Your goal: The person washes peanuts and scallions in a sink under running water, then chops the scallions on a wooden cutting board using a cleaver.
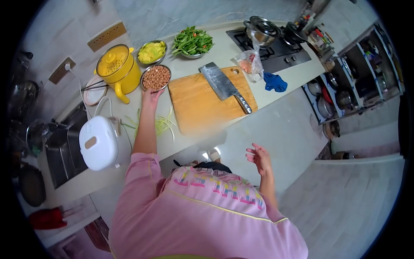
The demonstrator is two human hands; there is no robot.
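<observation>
My left hand [152, 96] is closed on the near rim of a metal bowl of peanuts [156, 77], which is at the upper left corner of the wooden cutting board [189, 101]. A cleaver [220, 82] lies across the board, its handle toward the right front edge. My right hand [258, 159] is raised over the floor in front of the counter, fingers apart and holding nothing. Behind the peanuts are a bowl of yellow slices [152, 52] and a bowl heaped with green leaves [192, 42]. Green peelings [164, 124] lie by my left forearm.
A yellow pot [116, 69] and a white appliance [98, 142] are left of my arm, near the sink [64, 151]. At the right are a plastic bag [251, 62], a blue cloth [275, 82], the stove [284, 60] with pots, and shelves of cookware.
</observation>
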